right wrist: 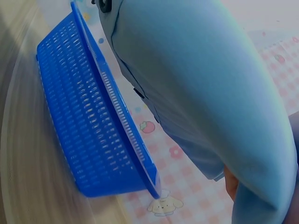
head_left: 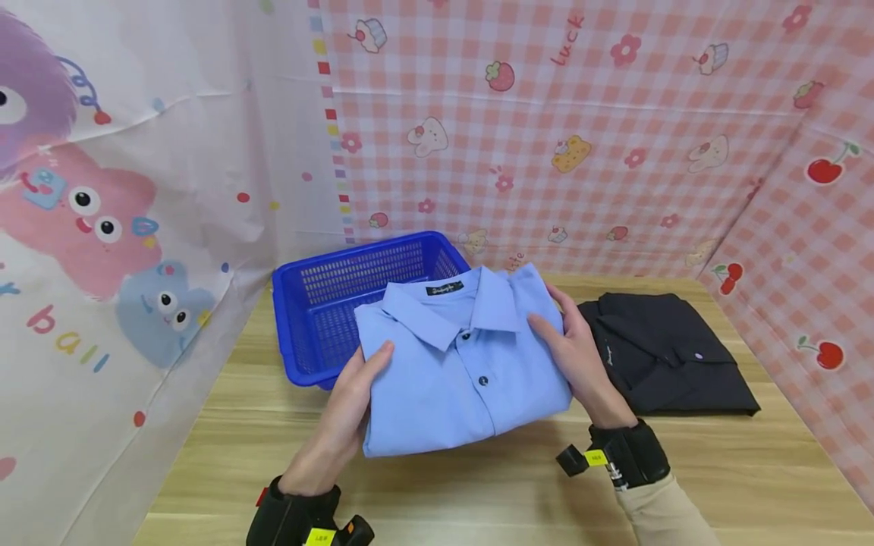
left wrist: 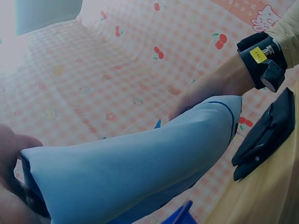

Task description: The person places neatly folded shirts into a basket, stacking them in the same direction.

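A folded light blue shirt (head_left: 459, 360) is held above the wooden table (head_left: 478, 485), its collar end over the front rim of a blue plastic basket (head_left: 328, 303). My left hand (head_left: 355, 398) grips its left edge, thumb on top. My right hand (head_left: 576, 353) grips its right edge, thumb on top and fingers round the side. In the left wrist view the blue shirt (left wrist: 140, 172) fills the lower frame, with the right wrist's black band (left wrist: 261, 58) beyond. The right wrist view shows the shirt (right wrist: 201, 88) hanging beside the basket (right wrist: 88, 126).
A folded black shirt (head_left: 665, 353) lies on the table at the right, also seen as the black shirt (left wrist: 266, 135) in the left wrist view. Pink checked cloth walls stand behind and to the right; a cartoon-printed sheet hangs on the left.
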{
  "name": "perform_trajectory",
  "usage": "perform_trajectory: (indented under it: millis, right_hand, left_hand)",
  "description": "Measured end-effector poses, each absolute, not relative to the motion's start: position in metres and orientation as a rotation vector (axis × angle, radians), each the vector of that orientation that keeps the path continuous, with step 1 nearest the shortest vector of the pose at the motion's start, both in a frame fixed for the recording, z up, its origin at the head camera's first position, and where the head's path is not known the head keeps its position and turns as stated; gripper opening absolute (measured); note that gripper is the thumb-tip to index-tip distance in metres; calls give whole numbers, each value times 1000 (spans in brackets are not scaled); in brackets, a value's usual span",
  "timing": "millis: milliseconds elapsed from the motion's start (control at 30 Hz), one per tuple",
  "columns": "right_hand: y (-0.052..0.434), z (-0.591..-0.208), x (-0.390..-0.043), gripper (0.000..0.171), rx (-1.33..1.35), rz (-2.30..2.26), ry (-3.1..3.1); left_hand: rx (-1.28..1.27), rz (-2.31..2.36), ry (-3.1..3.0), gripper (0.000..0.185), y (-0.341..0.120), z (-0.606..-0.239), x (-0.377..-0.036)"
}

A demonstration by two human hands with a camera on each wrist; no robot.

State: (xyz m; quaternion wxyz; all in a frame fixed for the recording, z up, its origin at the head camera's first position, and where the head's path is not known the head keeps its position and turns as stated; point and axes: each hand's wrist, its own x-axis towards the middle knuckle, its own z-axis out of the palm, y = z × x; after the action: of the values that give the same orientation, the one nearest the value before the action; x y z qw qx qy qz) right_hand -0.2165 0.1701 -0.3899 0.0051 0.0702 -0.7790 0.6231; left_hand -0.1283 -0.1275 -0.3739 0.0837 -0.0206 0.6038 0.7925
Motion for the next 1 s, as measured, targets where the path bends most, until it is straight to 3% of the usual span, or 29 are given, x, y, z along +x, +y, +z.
perform_trajectory:
  millis: [1000]
  right_hand:
    - [137,-376,-241,69,307,1919,-2442]
  left_hand:
    - [-75,2356,1889,59,-156,-363,-149]
